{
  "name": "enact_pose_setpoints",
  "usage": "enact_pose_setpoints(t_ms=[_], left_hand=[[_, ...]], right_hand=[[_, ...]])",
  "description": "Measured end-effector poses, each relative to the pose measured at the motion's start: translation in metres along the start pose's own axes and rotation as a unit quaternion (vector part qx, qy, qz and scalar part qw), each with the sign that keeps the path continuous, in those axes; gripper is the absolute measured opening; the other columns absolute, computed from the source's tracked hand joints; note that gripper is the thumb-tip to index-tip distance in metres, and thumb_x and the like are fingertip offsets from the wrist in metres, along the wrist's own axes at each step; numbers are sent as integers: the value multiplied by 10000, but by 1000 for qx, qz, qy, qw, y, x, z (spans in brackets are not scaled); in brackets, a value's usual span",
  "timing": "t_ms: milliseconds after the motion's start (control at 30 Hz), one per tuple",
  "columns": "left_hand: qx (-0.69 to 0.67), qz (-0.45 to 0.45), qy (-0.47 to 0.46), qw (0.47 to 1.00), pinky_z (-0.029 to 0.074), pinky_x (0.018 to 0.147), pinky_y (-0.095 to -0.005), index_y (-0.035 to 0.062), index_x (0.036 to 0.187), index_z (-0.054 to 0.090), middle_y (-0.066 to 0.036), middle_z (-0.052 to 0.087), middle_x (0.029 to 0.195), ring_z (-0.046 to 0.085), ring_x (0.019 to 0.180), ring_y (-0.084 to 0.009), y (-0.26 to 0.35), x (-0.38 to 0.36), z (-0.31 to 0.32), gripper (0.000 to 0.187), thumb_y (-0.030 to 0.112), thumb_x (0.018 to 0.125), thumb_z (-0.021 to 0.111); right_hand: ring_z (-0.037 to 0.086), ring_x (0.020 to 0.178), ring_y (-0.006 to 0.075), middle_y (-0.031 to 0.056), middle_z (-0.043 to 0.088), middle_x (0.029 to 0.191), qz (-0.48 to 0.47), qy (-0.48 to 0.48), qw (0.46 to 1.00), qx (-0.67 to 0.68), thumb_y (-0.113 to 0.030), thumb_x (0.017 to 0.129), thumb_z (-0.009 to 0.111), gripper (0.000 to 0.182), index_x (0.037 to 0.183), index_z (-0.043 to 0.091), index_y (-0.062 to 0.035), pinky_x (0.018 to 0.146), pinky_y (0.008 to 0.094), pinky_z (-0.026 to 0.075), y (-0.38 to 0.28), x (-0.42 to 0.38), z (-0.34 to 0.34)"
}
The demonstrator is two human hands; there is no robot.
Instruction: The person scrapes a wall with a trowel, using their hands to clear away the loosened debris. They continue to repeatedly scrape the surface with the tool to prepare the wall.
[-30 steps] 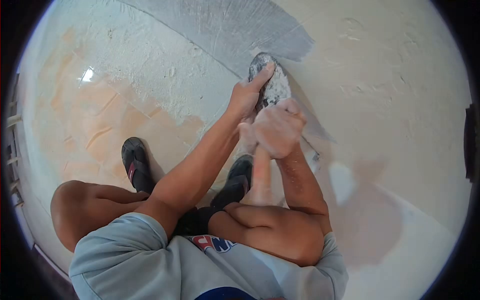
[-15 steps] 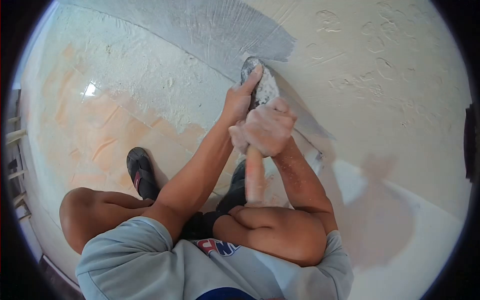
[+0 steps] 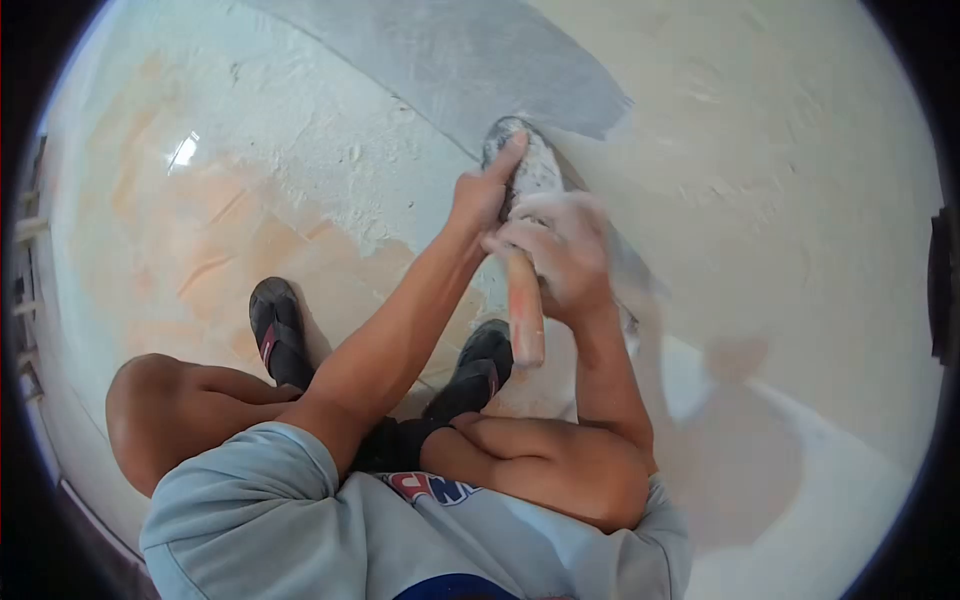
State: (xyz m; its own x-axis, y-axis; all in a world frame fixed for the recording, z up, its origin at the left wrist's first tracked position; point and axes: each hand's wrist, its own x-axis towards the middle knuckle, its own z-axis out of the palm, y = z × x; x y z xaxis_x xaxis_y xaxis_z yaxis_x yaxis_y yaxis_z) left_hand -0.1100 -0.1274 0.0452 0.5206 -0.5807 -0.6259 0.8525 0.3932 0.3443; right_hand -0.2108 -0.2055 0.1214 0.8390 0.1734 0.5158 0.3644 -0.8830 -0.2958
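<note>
My left hand [image 3: 482,195] grips a dark, oval-tipped thing [image 3: 505,128] crusted with white paste, its thumb laid along the top. Close beside it, my right hand [image 3: 565,245] is blurred and wrapped round a tool with a wooden handle [image 3: 526,310]. The handle's free end points back toward my body, while the tool's head is hidden by the hand. White residue coats the fingers of both hands. Both hands are near the seam where the floor meets the wall.
A dark grey patch [image 3: 480,60] covers part of the pale wall [image 3: 760,150]. White, lumpy residue [image 3: 330,130] is spread over the tiled floor [image 3: 215,280]. My shoes [image 3: 277,320] stand below my hands, with my bent knees at either side. Slatted objects [image 3: 30,230] line the left edge.
My right hand has shifted slightly right, and the wooden handle's free end has swung right and away from my lap. My left hand keeps its grip. The view has shifted slightly.
</note>
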Motion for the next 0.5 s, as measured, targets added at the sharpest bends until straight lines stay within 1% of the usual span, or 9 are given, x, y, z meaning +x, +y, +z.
enact_pose_setpoints(t_ms=[67,133,167,200,267,300,367,433,500], left_hand=[[-49,34,-27,998,625,681,-368,-58,1095,675,-120,738,949,737,775,-206,-5,3,-3,412,302,932,792],[-62,50,-38,996,624,691,-357,-47,1114,667,-101,739,936,737,756,-199,-9,7,-5,398,292,940,785],[-56,56,-43,996,624,690,-357,-47,1121,667,-103,740,939,740,763,-203,-14,9,-7,395,287,944,779],[-48,60,-49,996,624,689,-357,-48,1127,666,-104,741,942,743,770,-207,-18,11,-6,391,283,949,773],[-62,86,-46,993,575,711,-318,-34,1057,701,-86,740,950,701,792,-149,-26,-2,7,346,263,918,809],[-48,108,-32,992,562,714,-307,-25,1061,702,-77,736,946,682,799,-131,-31,-7,14,340,267,921,806],[-70,104,-65,990,546,717,-296,-7,1058,695,-61,726,943,650,810,-108,-37,-10,20,329,277,928,801],[-90,94,-10,991,547,718,-298,3,1050,682,-54,719,941,648,807,-104,-40,-19,24,324,284,934,794],[-81,112,-3,990,541,716,-296,7,1044,675,-44,716,936,645,804,-101,-46,-13,23,342,304,929,798]], right_hand=[[562,1299,334,193,555,1422,90,-39,995,-35,-33,756,726,530,1282,659,-38,1079,439,437,2,-13,-32],[436,1437,356,238,409,1570,264,25,926,270,-8,764,680,738,1476,486,-6,1183,479,354,5,-18,-51],[493,1387,322,210,472,1528,363,53,864,344,-33,830,683,775,1537,371,24,1156,473,393,-1,-13,-62],[493,1387,322,210,472,1528,364,39,867,337,-33,830,683,775,1537,371,24,1156,473,393,-3,-4,-58],[585,1266,269,202,581,1404,499,-29,833,239,-100,892,704,667,1492,438,22,1075,405,461,-7,16,-41],[655,1061,193,165,692,1198,430,-105,887,131,-141,927,714,496,1370,562,23,939,332,514,-4,23,-38],[654,995,172,149,711,1114,458,-109,875,114,-134,930,707,408,1294,608,22,895,321,516,-1,35,-32],[658,875,158,113,731,948,456,-89,881,87,-107,946,671,227,1130,678,27,809,328,525,2,42,-29],[661,874,166,120,730,947,472,-95,873,84,-104,945,667,227,1132,679,24,817,331,524,4,44,-28]])
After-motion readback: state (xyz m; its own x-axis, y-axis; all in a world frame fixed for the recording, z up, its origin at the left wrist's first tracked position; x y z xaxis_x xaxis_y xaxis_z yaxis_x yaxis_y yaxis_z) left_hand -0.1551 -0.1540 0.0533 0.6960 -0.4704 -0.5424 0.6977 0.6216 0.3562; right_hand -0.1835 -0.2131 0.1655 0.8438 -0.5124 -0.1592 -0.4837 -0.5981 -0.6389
